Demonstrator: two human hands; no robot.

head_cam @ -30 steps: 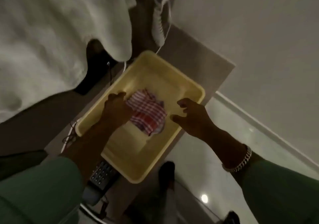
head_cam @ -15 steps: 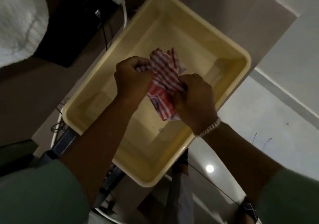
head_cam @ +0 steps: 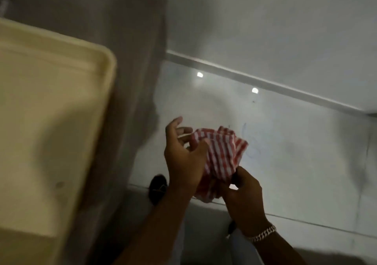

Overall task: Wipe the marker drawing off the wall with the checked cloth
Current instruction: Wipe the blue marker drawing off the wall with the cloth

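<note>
The red-and-white checked cloth (head_cam: pixel 221 155) is bunched up in the air between my two hands, right of the tub. My left hand (head_cam: pixel 182 156) holds its left side with the thumb pressed on it and the other fingers spread apart. Lower down, my right hand (head_cam: pixel 242 193), with a chain bracelet at the wrist, pinches the cloth's bottom edge. Just right of the cloth, a faint blue marker drawing (head_cam: pixel 252 142) shows on a pale glossy surface; I cannot tell whether it is wall or floor. The picture is blurred.
A yellow plastic tub (head_cam: pixel 61 105) fills the left side on a brown-grey cabinet top (head_cam: pixel 130 60). A pale strip (head_cam: pixel 265 82) runs across the surface above the drawing. A dark shoe (head_cam: pixel 158 187) shows below my left hand.
Both hands have lifted the cloth out of the yellow tub and carried it right, off the cabinet. The view has swung right, so the tub now sits at the left edge.
</note>
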